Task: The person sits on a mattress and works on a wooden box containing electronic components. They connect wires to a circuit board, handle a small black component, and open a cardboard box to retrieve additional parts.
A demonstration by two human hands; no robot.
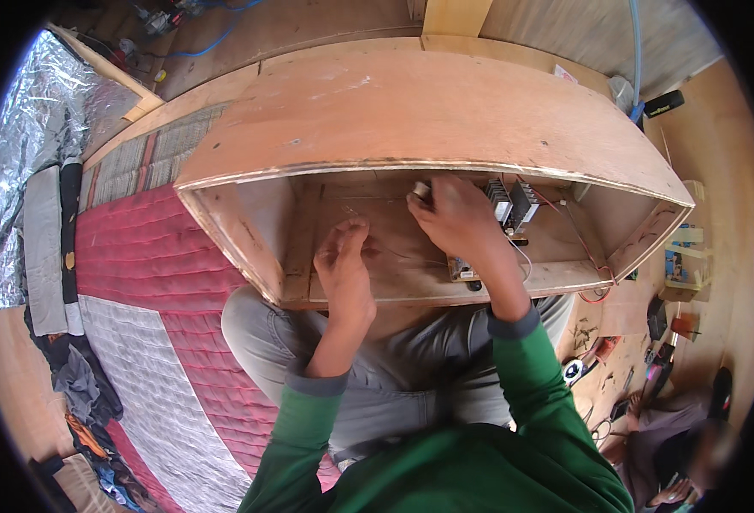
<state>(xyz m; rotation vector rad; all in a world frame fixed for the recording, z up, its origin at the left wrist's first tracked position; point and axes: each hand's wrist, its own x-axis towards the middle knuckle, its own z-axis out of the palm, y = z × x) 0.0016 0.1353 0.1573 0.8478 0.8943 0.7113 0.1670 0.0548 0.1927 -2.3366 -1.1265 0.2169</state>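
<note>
Wood-toned room, with an open-fronted plywood box [445, 103] before the crossed grey-trousered legs [266, 346]. Left hand [343, 265] at the opening, fingers curled; cannot tell whether they pinch anything. Right hand [458, 214] inside, clenched on a small pale object [421, 190]. Circuit board [461, 270] below it near the front edge; finned heat sinks [512, 202] just right. Leftward, red-and-white quilted mat [146, 252], then crinkled silver foil [31, 171]. Rightward, tan floor [616, 309], scattered odds and ends; another person [663, 445] lower right.
</note>
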